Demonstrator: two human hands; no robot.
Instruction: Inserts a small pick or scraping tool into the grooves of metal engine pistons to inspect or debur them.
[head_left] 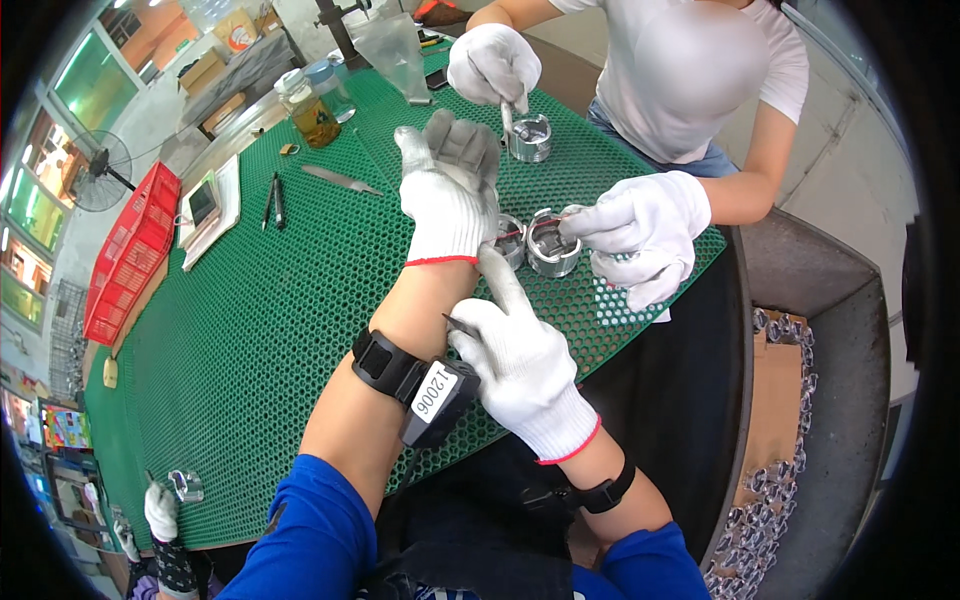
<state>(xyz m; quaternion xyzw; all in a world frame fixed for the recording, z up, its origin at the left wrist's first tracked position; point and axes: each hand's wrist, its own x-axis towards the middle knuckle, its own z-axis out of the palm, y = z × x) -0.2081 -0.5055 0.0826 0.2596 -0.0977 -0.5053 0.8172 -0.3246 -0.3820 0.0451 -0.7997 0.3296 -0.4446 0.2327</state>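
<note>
Right hand (522, 360) holds 1 dark tool (461, 325), tip slanting up-left.

I wear white knit gloves (545, 385) edged in red, blue sleeves (312, 530), black straps (383, 364) and a white-labelled black box (455, 412)

Dark, slim pointed tool (459, 324), held in the right hand (525, 355), mostly hidden, pointing up and left. Short, silvery metal cylinder (512, 243), partly covered, open-topped, probably upright, on the green mat (250, 350), close beside a second, notched-rim cylinder (554, 258), also upright.
</note>
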